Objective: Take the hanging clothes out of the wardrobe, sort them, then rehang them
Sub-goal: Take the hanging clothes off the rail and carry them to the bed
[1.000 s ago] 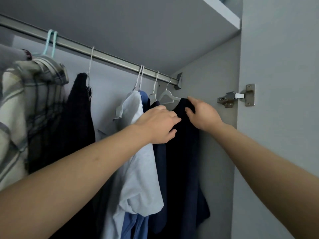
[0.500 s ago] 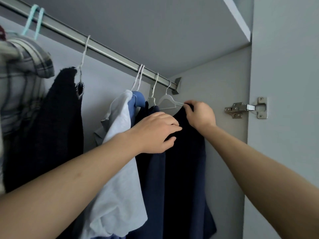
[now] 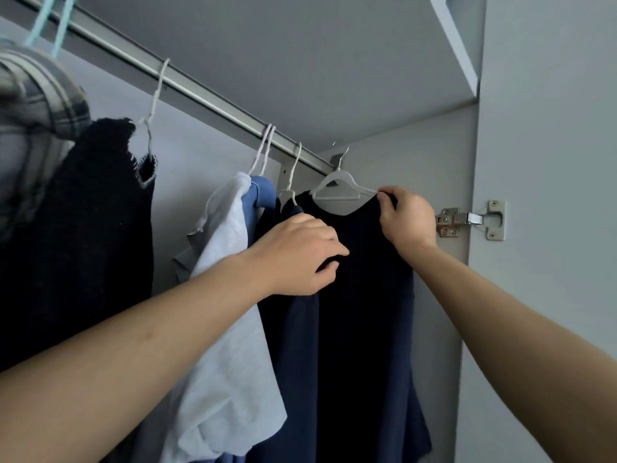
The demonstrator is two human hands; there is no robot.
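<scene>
A dark navy top [image 3: 364,295] hangs on a white plastic hanger [image 3: 337,187] at the right end of the metal rail [image 3: 200,91]. My right hand [image 3: 407,218] pinches the top's right shoulder where it meets the hanger arm. My left hand [image 3: 300,255] grips the fabric on the garment's left side, below the collar. The hanger's hook sits by the rail's end bracket; whether it rests on the rail I cannot tell. To the left hang another navy garment [image 3: 293,345], a blue garment [image 3: 260,195] and a white shirt [image 3: 227,312].
Farther left on the rail hang a black knit garment [image 3: 76,235] and a plaid shirt [image 3: 30,135] on a teal hanger. The wardrobe's side panel carries a metal door hinge [image 3: 467,220]. The open door [image 3: 551,228] stands at the right, a shelf above.
The view has moved closer and tilted up. The white hanger has turned and risen at the rail's end, showing more of its frame. Both hands keep their hold on the dark top.
</scene>
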